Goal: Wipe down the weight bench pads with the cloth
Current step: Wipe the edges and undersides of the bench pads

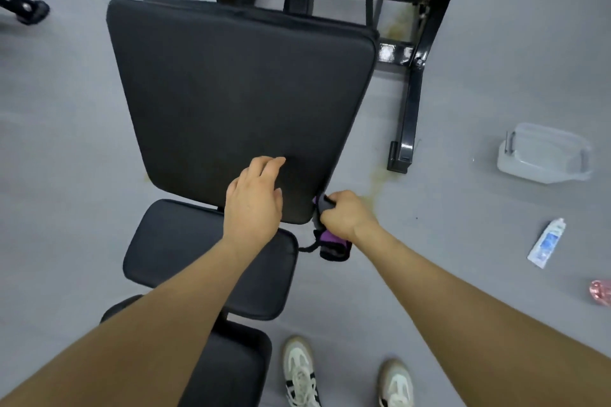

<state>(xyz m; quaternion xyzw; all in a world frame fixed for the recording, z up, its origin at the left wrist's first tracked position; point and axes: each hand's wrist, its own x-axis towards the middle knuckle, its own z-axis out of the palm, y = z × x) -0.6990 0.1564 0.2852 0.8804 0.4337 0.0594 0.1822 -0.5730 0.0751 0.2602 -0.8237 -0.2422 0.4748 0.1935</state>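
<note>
The left hand [253, 205] rests released on the large back pad [238, 102] while the right hand [345, 216] grips the purple cloth [332, 246] at its lower-right corner, apparently wiping the edge; next likely comes the seat pad [198, 254].

No legible text, brand, number or sign anywhere in view. Blue-and-white print on small tube [547, 243] lying on floor at right, too blurred to read. Dark stripes on white shoes [347, 377] at bottom, but no wording or logo readable; nothing printed on bench pads, frame or clear container.
</note>
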